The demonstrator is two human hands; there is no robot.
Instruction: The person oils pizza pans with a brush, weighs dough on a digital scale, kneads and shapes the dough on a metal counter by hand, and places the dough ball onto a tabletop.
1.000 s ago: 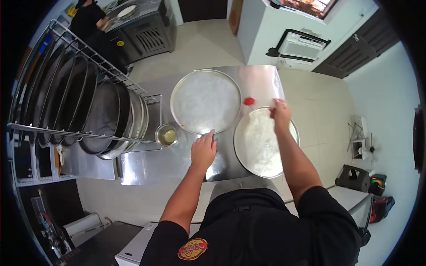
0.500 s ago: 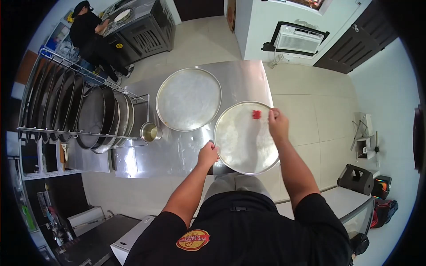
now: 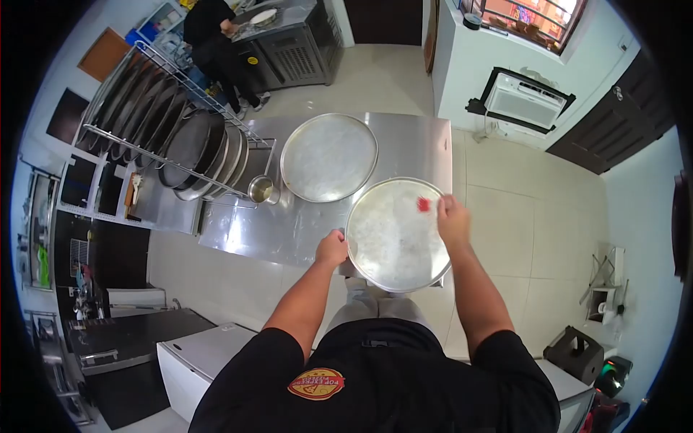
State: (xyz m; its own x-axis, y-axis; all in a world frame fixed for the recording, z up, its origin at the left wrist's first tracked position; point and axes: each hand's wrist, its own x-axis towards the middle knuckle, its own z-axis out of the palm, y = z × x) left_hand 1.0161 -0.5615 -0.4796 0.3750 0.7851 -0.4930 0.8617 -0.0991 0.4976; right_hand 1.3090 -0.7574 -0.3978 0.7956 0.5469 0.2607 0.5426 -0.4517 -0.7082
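Observation:
A round metal pizza pan [image 3: 393,249] lies near the front edge of the steel table, its surface pale and slightly blotchy. My left hand [image 3: 332,250] is closed at the pan's left rim. In my right hand [image 3: 453,224], at the upper right rim, is a basting brush with red bristles [image 3: 424,205]; the bristles rest over the pan, and my fingers hide the handle. Behind and to the left, a second round pizza pan [image 3: 328,157] lies flat. A small metal cup [image 3: 263,190] stands left of it, with some liquid inside.
A wire rack [image 3: 209,97] of dark round pans stands upright on the left of the steel table [image 3: 238,238]. Another person [image 3: 209,43] works at a steel counter [image 3: 292,54] at the back left. A white chest [image 3: 206,353] stands behind me on the left.
My view has shifted, so the rack and back pan appear farther right. The red bristles have moved slightly toward the pan's right rim. My left hand stays at the left rim.

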